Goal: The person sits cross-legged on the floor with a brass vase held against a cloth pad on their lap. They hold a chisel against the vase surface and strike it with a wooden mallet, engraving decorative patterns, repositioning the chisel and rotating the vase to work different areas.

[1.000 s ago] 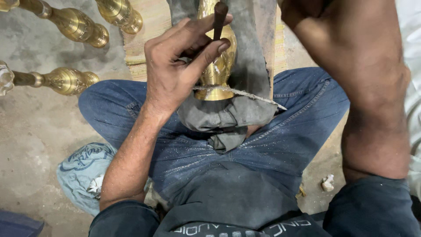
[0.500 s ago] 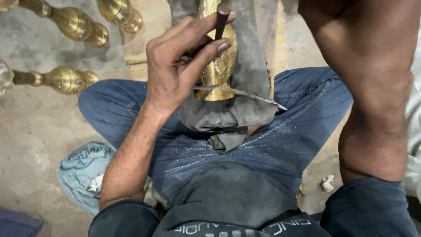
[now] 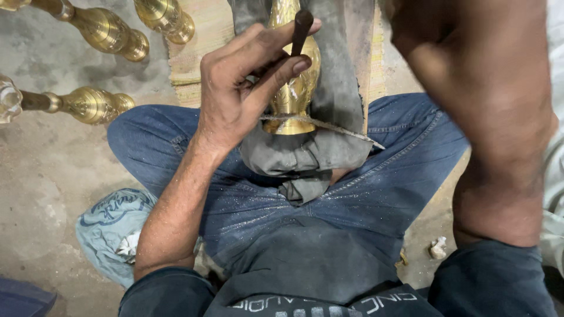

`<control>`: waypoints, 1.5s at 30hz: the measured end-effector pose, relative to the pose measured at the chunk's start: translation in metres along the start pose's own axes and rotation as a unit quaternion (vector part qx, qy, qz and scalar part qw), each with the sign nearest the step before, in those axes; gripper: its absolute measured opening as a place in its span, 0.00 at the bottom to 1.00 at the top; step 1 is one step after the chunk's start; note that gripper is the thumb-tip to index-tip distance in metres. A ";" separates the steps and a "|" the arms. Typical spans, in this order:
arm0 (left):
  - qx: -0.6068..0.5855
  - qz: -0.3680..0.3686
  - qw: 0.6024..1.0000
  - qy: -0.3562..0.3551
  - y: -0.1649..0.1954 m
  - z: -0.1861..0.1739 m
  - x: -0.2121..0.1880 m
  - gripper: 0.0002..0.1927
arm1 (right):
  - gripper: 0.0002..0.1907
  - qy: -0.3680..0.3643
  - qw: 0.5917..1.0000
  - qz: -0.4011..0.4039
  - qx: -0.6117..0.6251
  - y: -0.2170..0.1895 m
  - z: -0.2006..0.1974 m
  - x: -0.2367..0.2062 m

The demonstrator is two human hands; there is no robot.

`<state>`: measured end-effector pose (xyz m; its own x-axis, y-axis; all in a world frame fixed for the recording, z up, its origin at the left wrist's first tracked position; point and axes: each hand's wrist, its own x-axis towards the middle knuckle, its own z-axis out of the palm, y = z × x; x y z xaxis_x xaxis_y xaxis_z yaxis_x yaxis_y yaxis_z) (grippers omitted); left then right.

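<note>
The left hand (image 3: pixel 241 100) is closed around a short dark metal punch (image 3: pixel 301 29), pinched between thumb and forefinger so the tip bears on the engraved golden brass vase-shaped piece (image 3: pixel 292 88). That piece lies lengthwise between the person's knees, at about twelve o'clock from the lap, cradled in a grey dusty cloth (image 3: pixel 329 147) that probably keeps it from rolling and cushions it against the blue jeans (image 3: pixel 376 188). The right forearm (image 3: pixel 487 129) rises at three o'clock and runs out of the top edge; its hand is out of view, so whether it grips anything cannot be told. More turned brass pieces (image 3: pixel 106 29) lie on the concrete floor (image 3: pixel 41 176) at ten o'clock, within reach. Compared with a second ago, the right forearm has swung higher and closer to the camera, while the left hand keeps the punch in nearly the same place.
</note>
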<state>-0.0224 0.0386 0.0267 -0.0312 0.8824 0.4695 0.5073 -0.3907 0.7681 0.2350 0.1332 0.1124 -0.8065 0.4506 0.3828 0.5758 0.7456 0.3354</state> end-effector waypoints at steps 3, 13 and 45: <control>-0.014 -0.001 1.000 -0.014 0.000 0.000 -0.001 0.15 | 0.06 0.018 0.966 0.073 0.247 -0.002 0.002 -0.004; -0.004 0.023 1.000 -0.011 -0.004 -0.003 -0.007 0.12 | 0.17 0.036 0.991 0.037 0.127 0.002 0.015 -0.019; -0.153 -0.114 0.978 0.089 0.003 0.000 -0.018 0.16 | 0.37 -0.019 0.824 0.184 0.536 -0.066 0.090 0.006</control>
<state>-0.0208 0.0218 0.0206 -0.2765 0.9070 0.3176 0.1900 -0.2723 0.9433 0.1799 0.1307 0.0150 -0.6185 0.7432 0.2553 0.3487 0.5507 -0.7584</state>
